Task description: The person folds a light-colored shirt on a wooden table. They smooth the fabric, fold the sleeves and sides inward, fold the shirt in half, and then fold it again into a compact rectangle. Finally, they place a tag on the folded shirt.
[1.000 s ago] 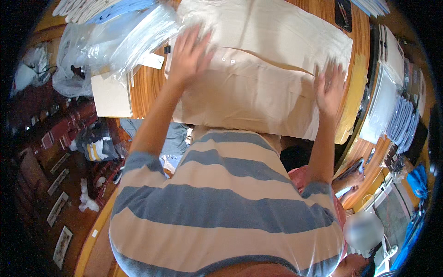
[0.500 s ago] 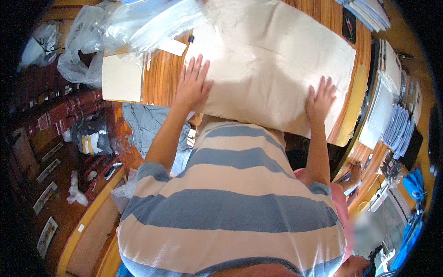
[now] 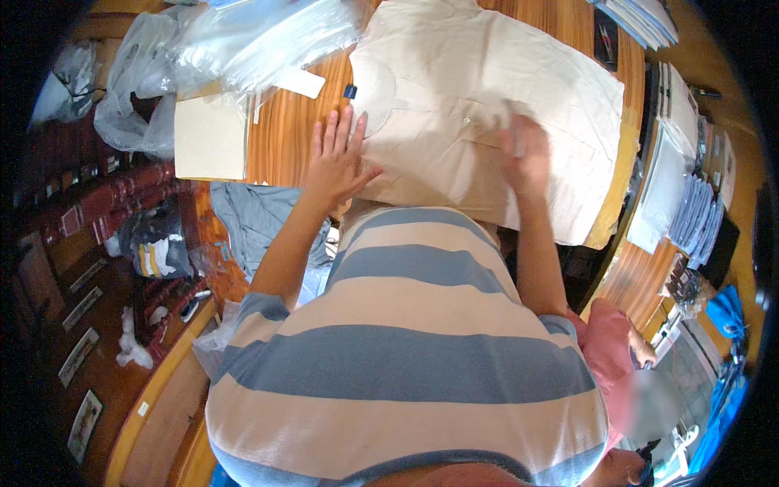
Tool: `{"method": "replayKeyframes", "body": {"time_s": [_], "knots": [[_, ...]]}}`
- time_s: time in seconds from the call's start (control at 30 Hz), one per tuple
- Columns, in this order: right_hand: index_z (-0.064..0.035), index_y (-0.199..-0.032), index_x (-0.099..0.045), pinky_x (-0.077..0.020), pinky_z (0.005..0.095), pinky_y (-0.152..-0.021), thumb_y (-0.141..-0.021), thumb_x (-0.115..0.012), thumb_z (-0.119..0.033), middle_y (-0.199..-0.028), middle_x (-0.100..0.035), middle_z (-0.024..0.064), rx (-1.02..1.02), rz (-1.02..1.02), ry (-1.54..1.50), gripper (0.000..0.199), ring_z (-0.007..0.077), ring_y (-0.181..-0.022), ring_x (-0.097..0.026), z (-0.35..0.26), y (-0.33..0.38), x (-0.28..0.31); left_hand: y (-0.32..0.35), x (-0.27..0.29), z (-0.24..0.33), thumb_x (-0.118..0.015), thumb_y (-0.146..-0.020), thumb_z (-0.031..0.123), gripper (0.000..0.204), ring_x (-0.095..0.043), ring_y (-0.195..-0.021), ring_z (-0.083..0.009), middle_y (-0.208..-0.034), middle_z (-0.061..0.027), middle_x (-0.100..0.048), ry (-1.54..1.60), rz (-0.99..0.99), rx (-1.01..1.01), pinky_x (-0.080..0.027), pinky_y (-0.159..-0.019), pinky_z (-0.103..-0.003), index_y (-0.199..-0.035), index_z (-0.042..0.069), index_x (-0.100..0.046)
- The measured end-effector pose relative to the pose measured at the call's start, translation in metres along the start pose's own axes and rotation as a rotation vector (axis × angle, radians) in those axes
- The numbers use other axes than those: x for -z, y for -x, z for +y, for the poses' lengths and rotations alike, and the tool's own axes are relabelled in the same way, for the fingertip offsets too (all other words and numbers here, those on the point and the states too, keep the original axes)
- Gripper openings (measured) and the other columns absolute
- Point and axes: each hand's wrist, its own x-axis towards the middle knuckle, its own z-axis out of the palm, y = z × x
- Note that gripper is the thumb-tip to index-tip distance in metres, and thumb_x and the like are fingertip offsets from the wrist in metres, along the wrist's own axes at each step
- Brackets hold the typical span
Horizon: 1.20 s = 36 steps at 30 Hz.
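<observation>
A cream cloth garment (image 3: 560, 105), seemingly a shirt, lies spread over the wooden table with shallow creases. A small pale button (image 3: 466, 120) shows near its middle, and a small dark tab (image 3: 350, 91) sits at its left edge. My left hand (image 3: 337, 162) is open, fingers spread, at the garment's left edge, partly over bare wood. Over the cloth right of the button is my right hand (image 3: 526, 156). Motion blurs its fingers, so I cannot tell whether they touch or grip the fabric.
Clear plastic bags (image 3: 268, 49) lie at the far left of the table, beside a cream board (image 3: 211, 138). A dark tray (image 3: 605, 40) is at the far right. Folded blue garments (image 3: 696, 219) are stacked to the right. Nearby, a person in a pink top (image 3: 604, 345) stands at lower right.
My right hand has moved left from the garment's right side toward the button. The cloth has shifted somewhat, baring more wood on the left. My left hand remains near the left edge.
</observation>
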Motion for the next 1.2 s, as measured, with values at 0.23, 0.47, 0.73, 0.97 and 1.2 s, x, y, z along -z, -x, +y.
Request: {"method": "replayKeyframes", "body": {"time_s": [0.23, 0.47, 0.73, 0.97, 1.2], "knots": [[-0.0058, -0.104, -0.070, -0.0577, 0.0442, -0.086, -0.089, -0.077, -0.013, -0.109, -0.072, 0.0117, 0.038, -0.356, -0.410, 0.018, 0.0331, -0.101, -0.070, -0.107, -0.060, -0.043, -0.068, 0.002, 0.010, -0.065, -0.100, 0.030, 0.045, -0.054, -0.129, -0.0353, -0.138, -0.0116, -0.060, 0.281, 0.113, 0.015, -0.042, -0.109, -0.049, -0.141, 0.012, -0.062], [-0.0062, -0.105, -0.068, -0.0546, 0.0473, -0.095, -0.083, -0.081, -0.023, -0.116, -0.067, 0.0144, 0.041, -0.590, -0.222, 0.031, 0.0345, -0.116, -0.064, -0.113, -0.086, -0.080, -0.123, -0.002, -0.008, -0.067, -0.096, 0.024, 0.033, -0.059, -0.119, -0.0232, -0.124, 0.0007, -0.067, 0.154, 0.124, -0.259, -0.047, -0.101, -0.041, -0.128, 0.019, -0.072], [-0.0018, -0.108, -0.065, -0.0553, 0.0474, -0.095, -0.081, -0.083, -0.024, -0.111, -0.069, 0.0161, 0.140, -0.501, -0.198, 0.039, 0.0350, -0.117, -0.063, -0.117, -0.083, -0.072, -0.137, 0.004, -0.028, -0.070, -0.094, 0.024, 0.036, -0.061, -0.120, -0.0206, -0.129, 0.0023, -0.070, 0.137, 0.113, -0.447, -0.048, -0.102, -0.039, -0.129, 0.017, -0.071], [-0.0063, -0.105, -0.066, -0.0524, 0.0505, -0.097, -0.082, -0.077, -0.020, -0.113, -0.068, 0.0152, 0.083, -0.697, -0.078, 0.029, 0.0352, -0.114, -0.064, -0.118, -0.081, -0.077, -0.143, -0.006, -0.032, -0.071, -0.090, 0.018, 0.038, -0.064, -0.117, -0.0213, -0.124, -0.0020, -0.071, 0.005, 0.165, -0.573, -0.048, -0.103, -0.038, -0.127, 0.012, -0.067], [-0.0053, -0.106, -0.067, -0.0531, 0.0487, -0.097, -0.081, -0.074, -0.016, -0.109, -0.070, 0.0176, 0.096, -0.592, -0.114, 0.028, 0.0369, -0.110, -0.067, -0.124, -0.072, -0.064, -0.150, -0.015, -0.028, -0.066, -0.089, 0.018, 0.039, -0.064, -0.114, -0.0235, -0.122, -0.0029, -0.069, -0.191, 0.189, -0.633, -0.047, -0.104, -0.040, -0.128, 0.013, -0.064]]}}
